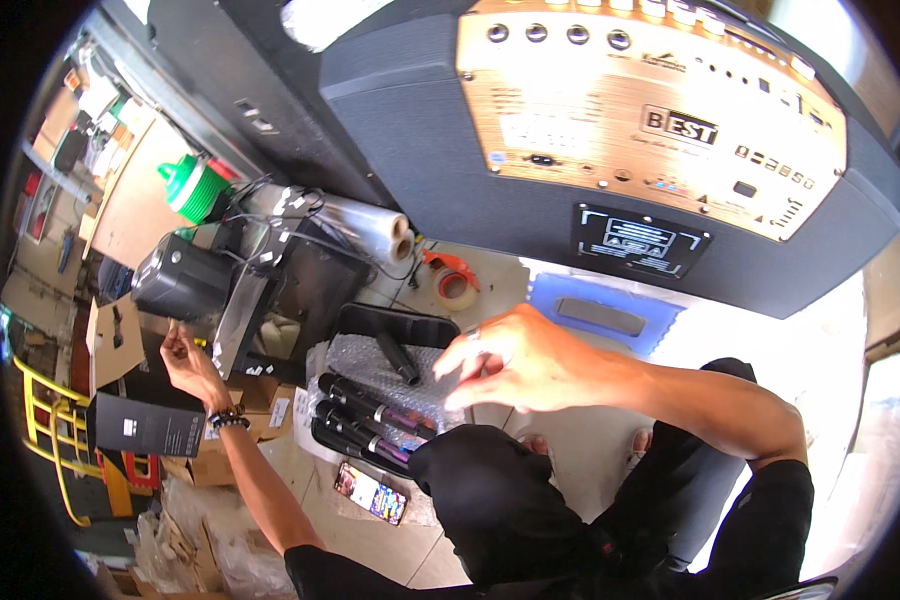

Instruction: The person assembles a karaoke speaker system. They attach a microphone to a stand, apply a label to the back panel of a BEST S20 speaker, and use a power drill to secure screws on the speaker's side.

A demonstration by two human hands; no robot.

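My left hand [192,368] is stretched out to the left, above an open black cardboard box [150,425]. Its fingers are pinched together around something small and pale that I cannot make out. My right hand [510,362] hangs over the edge of a black padded case [440,329], its fingers loosely curled and apart, with nothing visible between them. Bubble wrap [355,357] lies in the case. On it rest a short black cylindrical piece [398,358] and several black microphones [365,398] with purplish, shiny handles.
A large black speaker [420,190] with a gold control panel [610,110] stands ahead. Left of the case are plastic film rolls [370,228], a black machine [185,280] and a green jug [192,190]. A tape roll [454,288], blue mat [570,290] and phone [370,492] lie low down.
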